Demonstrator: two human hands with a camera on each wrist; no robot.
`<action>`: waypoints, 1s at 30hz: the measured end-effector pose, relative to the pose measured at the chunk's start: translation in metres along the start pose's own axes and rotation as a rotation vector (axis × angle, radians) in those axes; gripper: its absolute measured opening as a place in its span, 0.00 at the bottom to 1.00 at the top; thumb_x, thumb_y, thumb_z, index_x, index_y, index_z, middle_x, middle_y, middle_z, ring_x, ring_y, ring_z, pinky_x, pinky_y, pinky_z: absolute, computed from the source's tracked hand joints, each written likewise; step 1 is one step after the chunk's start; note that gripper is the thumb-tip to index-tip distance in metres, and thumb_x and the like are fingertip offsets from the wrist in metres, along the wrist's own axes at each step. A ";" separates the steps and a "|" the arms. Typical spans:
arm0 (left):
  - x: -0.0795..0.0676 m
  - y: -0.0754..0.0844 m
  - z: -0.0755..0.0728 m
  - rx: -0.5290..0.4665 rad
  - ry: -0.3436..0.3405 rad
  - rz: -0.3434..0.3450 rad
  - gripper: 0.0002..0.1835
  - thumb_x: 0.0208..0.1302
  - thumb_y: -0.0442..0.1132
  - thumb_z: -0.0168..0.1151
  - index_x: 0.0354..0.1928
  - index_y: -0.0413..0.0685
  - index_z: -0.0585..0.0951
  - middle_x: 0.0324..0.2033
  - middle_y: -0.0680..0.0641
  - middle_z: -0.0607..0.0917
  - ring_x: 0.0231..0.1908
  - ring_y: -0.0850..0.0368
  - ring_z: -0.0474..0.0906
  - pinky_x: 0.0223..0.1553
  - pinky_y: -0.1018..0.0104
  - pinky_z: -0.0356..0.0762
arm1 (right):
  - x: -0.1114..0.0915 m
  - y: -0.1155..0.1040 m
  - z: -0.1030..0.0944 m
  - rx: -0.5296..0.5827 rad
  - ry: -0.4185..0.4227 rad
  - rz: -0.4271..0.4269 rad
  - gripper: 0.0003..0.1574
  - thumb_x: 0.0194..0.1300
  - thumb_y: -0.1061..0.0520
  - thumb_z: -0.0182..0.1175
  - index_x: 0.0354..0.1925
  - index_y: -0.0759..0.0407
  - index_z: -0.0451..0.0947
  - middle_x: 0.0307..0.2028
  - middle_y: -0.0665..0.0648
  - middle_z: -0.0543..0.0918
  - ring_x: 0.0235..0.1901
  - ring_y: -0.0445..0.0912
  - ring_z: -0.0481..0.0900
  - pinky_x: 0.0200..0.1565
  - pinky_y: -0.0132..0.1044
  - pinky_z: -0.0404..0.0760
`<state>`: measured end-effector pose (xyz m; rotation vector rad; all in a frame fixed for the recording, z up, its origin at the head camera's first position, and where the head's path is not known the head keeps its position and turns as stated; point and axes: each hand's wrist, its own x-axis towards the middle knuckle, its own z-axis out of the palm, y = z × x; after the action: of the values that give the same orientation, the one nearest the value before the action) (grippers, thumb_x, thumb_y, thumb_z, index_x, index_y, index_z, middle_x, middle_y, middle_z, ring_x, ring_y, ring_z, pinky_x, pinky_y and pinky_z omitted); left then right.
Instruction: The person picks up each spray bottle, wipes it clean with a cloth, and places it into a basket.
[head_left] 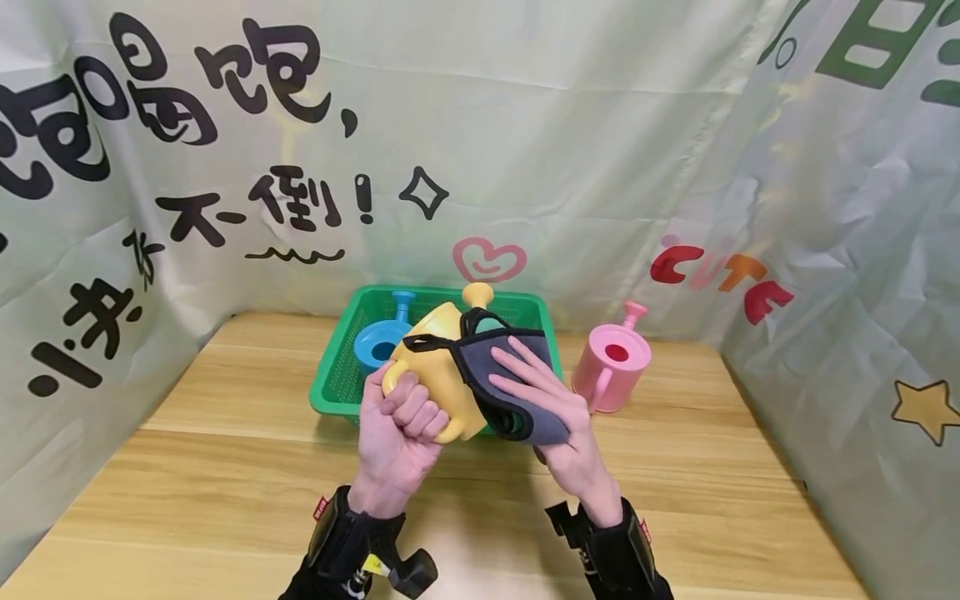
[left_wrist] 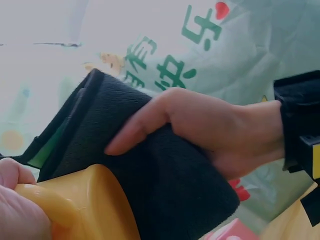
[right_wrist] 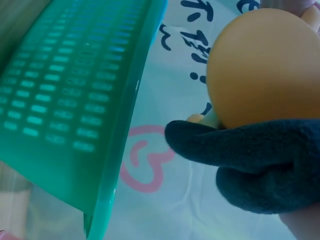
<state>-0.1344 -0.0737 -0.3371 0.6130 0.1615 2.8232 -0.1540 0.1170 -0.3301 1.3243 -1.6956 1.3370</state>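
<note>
1. A green basket [head_left: 335,367] sits on the wooden surface [head_left: 742,467]; taking the yellow watering can [head_left: 442,375] as the clock's centre in the head view, the basket reaches from 9 o'clock over 12 to 2.
2. A blue watering can [head_left: 367,343] is inside the basket, at 10 o'clock, its spout pointing to 12.
3. The left grip [head_left: 401,425], at 7 o'clock, is closed firmly, fingers curled round the yellow can's handle.
4. The yellow can is tilted, held up off the surface in front of the basket.
5. A dark grey cloth [head_left: 502,383] with black edging lies against the yellow can at 3 o'clock, folded.
6. The right grip [head_left: 558,412], at 4 o'clock, has the cloth between nearly straight fingers and thumb.
7. A pink watering can [head_left: 618,383] stands upright farther out at 3 o'clock, beside the basket.
</note>
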 end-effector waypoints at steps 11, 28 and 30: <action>-0.003 -0.022 -0.003 0.133 -0.016 -0.072 0.26 0.75 0.51 0.22 0.15 0.51 0.53 0.11 0.56 0.52 0.11 0.63 0.46 0.16 0.72 0.41 | -0.002 0.001 -0.006 -0.011 0.004 0.131 0.26 0.58 0.74 0.48 0.55 0.74 0.74 0.60 0.73 0.71 0.64 0.67 0.60 0.69 0.47 0.56; -0.001 -0.030 -0.006 0.142 0.021 -0.104 0.25 0.74 0.49 0.25 0.14 0.53 0.52 0.10 0.57 0.52 0.10 0.65 0.45 0.14 0.73 0.40 | -0.001 -0.002 -0.011 -0.234 -0.172 -0.044 0.36 0.45 0.75 0.44 0.52 0.62 0.81 0.59 0.64 0.76 0.64 0.66 0.61 0.65 0.59 0.57; -0.001 -0.029 -0.006 0.161 0.041 -0.102 0.26 0.73 0.49 0.26 0.14 0.53 0.52 0.09 0.57 0.51 0.10 0.65 0.45 0.14 0.73 0.40 | 0.000 -0.002 -0.011 -0.237 -0.181 -0.064 0.34 0.46 0.74 0.45 0.51 0.61 0.82 0.58 0.63 0.77 0.63 0.66 0.62 0.64 0.61 0.57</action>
<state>-0.1296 -0.0461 -0.3480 0.5625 0.4187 2.7429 -0.1531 0.1273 -0.3262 1.3799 -1.8509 0.9696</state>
